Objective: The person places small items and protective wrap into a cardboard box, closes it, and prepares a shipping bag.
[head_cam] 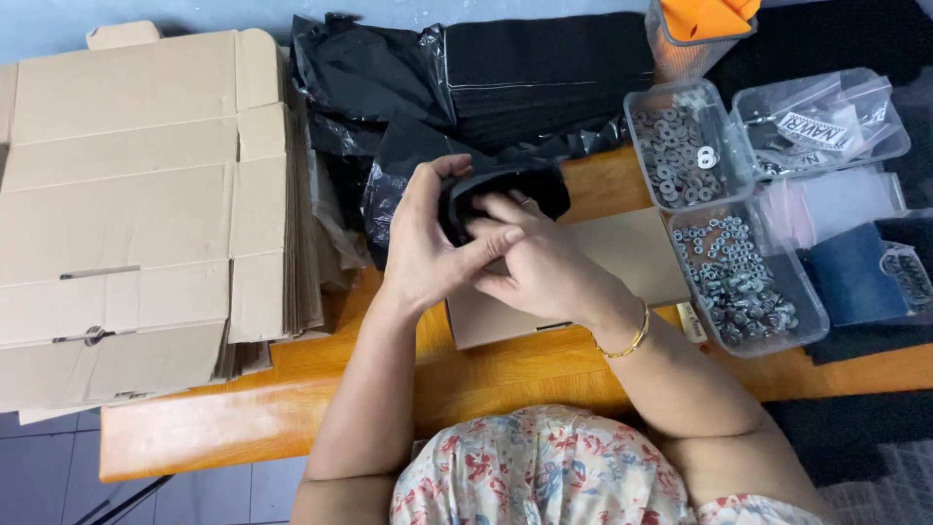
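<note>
Holding: left hand [423, 248] and right hand [539, 267] both closed on a small black curved piece of soft, fabric-like material [501, 194], raised above the orange wooden table [505, 369], centre of scene.
Grip, left hand: fingers wrapped round the left side of the black piece, thumb lying across toward the right hand.
Grip, right hand: fingertips pinching the near edge of the piece; gold bangle [627, 342] on the wrist.
Under hands: flat brown cardboard box [622, 258], touching nothing held.
Left: tall stack of flattened brown cardboard cartons [136, 214], overhanging the table's near-left edge.
Far: black plastic bags [369, 87] and folded black material [544, 68], just behind the hands.
Right: clear plastic tub of metal washers [680, 146]; clear plastic tub of metal nuts [743, 277]; clear tub of small packets [821, 122]; orange item in a clear container [700, 29].
Risk, judged: right elbow swings near the tub of nuts; a knock would scatter them.
Risk, judged: black piece could slip and vanish among the black bags, same colour.
Risk, judged: carton stack could slide off its overhang if nudged.
Open room: strip of bare table near the body; little on either side.
</note>
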